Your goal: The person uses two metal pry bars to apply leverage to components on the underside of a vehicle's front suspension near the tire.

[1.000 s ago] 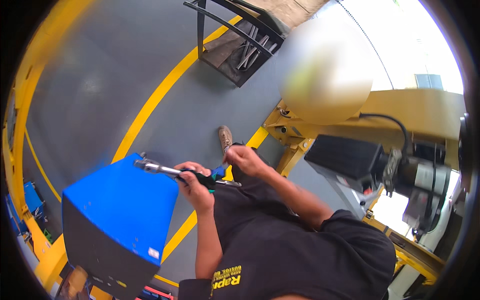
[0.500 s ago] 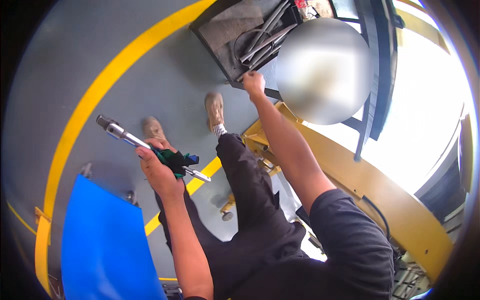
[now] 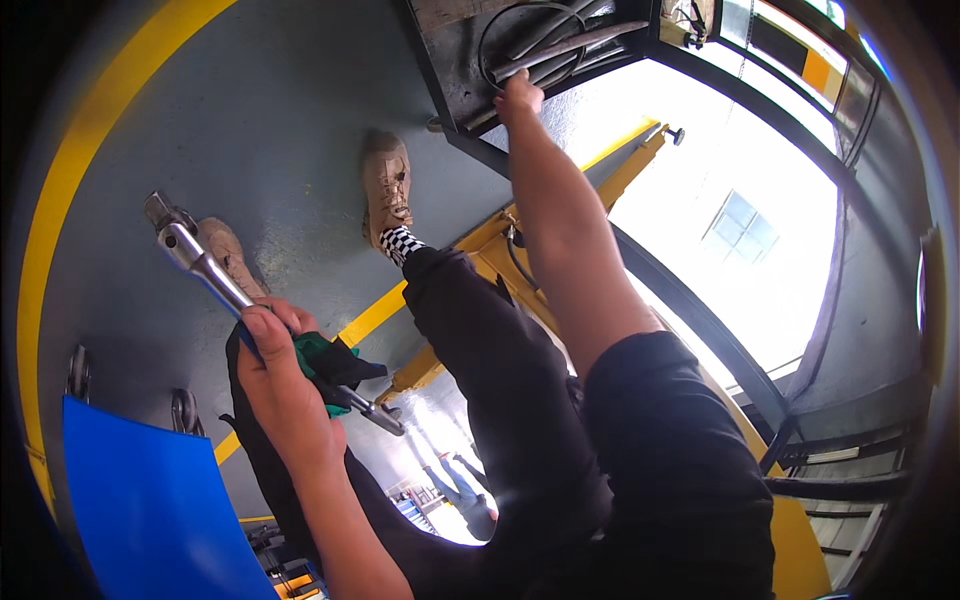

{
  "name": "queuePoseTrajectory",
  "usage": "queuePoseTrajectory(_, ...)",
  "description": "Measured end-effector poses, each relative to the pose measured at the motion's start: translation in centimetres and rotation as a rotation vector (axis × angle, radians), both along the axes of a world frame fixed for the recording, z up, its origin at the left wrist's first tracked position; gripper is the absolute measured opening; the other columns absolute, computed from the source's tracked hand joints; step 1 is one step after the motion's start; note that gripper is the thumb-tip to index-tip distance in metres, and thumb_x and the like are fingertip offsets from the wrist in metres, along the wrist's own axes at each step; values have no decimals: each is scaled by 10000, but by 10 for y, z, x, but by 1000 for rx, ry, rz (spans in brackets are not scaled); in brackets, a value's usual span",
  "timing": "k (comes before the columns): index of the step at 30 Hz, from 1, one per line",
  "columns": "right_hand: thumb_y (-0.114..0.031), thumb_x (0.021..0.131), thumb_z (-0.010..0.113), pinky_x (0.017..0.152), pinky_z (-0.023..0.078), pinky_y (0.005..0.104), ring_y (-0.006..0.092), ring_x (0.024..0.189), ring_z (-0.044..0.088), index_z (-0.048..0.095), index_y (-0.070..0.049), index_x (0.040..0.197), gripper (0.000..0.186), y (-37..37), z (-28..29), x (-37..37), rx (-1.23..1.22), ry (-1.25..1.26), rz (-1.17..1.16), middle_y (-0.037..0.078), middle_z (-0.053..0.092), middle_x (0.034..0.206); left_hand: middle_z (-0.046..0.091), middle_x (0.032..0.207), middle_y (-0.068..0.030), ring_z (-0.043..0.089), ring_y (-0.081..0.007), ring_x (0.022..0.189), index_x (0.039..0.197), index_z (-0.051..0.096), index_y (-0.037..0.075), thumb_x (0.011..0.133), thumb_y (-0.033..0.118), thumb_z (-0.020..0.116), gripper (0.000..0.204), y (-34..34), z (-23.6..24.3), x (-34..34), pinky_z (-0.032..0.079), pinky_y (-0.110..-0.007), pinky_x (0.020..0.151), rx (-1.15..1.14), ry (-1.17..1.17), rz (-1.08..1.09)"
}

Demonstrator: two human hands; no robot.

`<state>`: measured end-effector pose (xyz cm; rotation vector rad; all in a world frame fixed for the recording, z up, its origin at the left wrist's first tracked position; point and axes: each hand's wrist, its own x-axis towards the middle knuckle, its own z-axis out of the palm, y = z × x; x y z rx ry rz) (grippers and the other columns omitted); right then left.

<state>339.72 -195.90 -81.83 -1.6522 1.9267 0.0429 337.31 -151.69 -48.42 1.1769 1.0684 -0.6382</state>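
Wrench (image 3: 218, 278) of shiny metal slants from the left of the frame down toward the lower centre, the left hand (image 3: 287, 398) wrapped around its handle along with a green-and-black cloth (image 3: 322, 360). At upper centre, the right hand (image 3: 520, 100) reaches metal bars (image 3: 575, 48) in a black tray (image 3: 458, 70), fingers curled; whether they grip one, I cannot tell.

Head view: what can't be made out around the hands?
All in the head view:
Right hand: its own back hides the fingertips; grip unclear.
Middle of the chrome tool: hidden by the left hand and green cloth.
Far end of the black tray: cut off by the top edge.
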Motion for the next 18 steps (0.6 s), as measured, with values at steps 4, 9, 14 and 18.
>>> queuePoseTrajectory(4,-507,884,738,1035,514,438,385,1246,630,632,94,1265,719,-8,24,38,-185,218,220,269,644,1327,448,832,-4,432,-105,784,877,488,97,1043,542,545,479,-23,-11,7,393,-253,720,-98,27,-15)
queuePoseTrajectory(9,-404,818,772,1049,499,445,398,1252,623,653,96,1238,664,13,71,49,-169,203,214,284,652,1301,485,825,3,461,-103,759,929,538,90,1014,479,636,411,-26,-17,-1,400,-276,742,-85,-5,-165)
queuePoseTrajectory(14,-397,829,691,906,483,523,486,980,647,653,136,1065,585,98,134,18,-41,-101,238,365,659,1096,581,855,-4,526,-107,830,997,665,30,974,372,731,350,-35,-22,7,422,-281,824,37,2,-392)
queuePoseTrajectory(18,-280,898,632,542,394,345,140,592,477,569,-4,769,311,236,249,-32,170,-235,139,21,508,658,712,965,-53,619,-117,946,1080,722,-8,968,352,737,378,-29,-36,-7,438,-291,949,-37,-6,-386)
